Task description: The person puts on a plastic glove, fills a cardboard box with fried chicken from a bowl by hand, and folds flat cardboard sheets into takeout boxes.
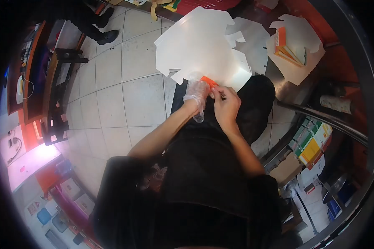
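A large white cardboard box blank [195,45] lies spread over my lap, its notched flaps sticking out at the edges. At its near edge, a small orange flap [209,80] is folded up between my hands. My left hand [196,93], in a clear plastic glove, is closed around the left side of this flap. My right hand [227,103], which looks bare, pinches the flap's right end with thumb and fingers. On the right of the blank, a white side panel [240,68] stands raised. My fingertips partly hide the fold.
More white cardboard blanks [253,43] lie behind mine. A partly folded orange box piece [290,54] rests at the right. A metal rail [326,123] and stacked green-and-yellow packages [313,141] are nearer on the right. A person's black shoe [108,37] is on the tiled floor [108,87].
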A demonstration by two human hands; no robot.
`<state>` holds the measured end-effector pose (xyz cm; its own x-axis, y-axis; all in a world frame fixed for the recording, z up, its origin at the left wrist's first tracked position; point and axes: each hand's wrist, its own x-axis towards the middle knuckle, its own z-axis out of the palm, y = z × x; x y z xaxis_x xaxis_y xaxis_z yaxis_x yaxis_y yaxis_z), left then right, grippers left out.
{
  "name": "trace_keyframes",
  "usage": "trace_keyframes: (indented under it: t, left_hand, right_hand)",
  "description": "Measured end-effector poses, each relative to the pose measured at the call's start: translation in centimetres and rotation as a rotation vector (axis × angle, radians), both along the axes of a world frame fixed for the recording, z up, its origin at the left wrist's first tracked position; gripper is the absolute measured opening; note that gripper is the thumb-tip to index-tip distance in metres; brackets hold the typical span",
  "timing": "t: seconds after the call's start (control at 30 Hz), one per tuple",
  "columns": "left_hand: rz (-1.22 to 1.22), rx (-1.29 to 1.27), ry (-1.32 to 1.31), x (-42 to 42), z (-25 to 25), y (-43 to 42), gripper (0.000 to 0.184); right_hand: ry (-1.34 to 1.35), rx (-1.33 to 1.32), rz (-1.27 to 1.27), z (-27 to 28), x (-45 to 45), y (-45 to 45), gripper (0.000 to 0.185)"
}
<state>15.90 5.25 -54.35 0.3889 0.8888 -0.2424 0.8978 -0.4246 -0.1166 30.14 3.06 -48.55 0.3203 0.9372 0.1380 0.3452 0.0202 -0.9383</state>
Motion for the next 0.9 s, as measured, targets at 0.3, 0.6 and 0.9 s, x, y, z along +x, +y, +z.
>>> trace_keyframes:
  t: [0.3,0.6,0.9]
  left_hand:
    - [0.168,-0.269,-0.882,1.9,5.5,1.5,0.026]
    - [0.037,-0.168,-1.198,5.6,6.7,2.5,0.041]
    - [0.053,-0.189,-1.321,2.6,4.1,2.6,0.037]
  right_hand:
    - [-0.172,-0.141,0.131,4.5,2.8,2.6,0.045]
    - [0.045,-0.323,0.322,6.3,6.3,7.8,0.038]
    - [-0.033,-0.193,0.412,1.5,10.6,6.6,0.014]
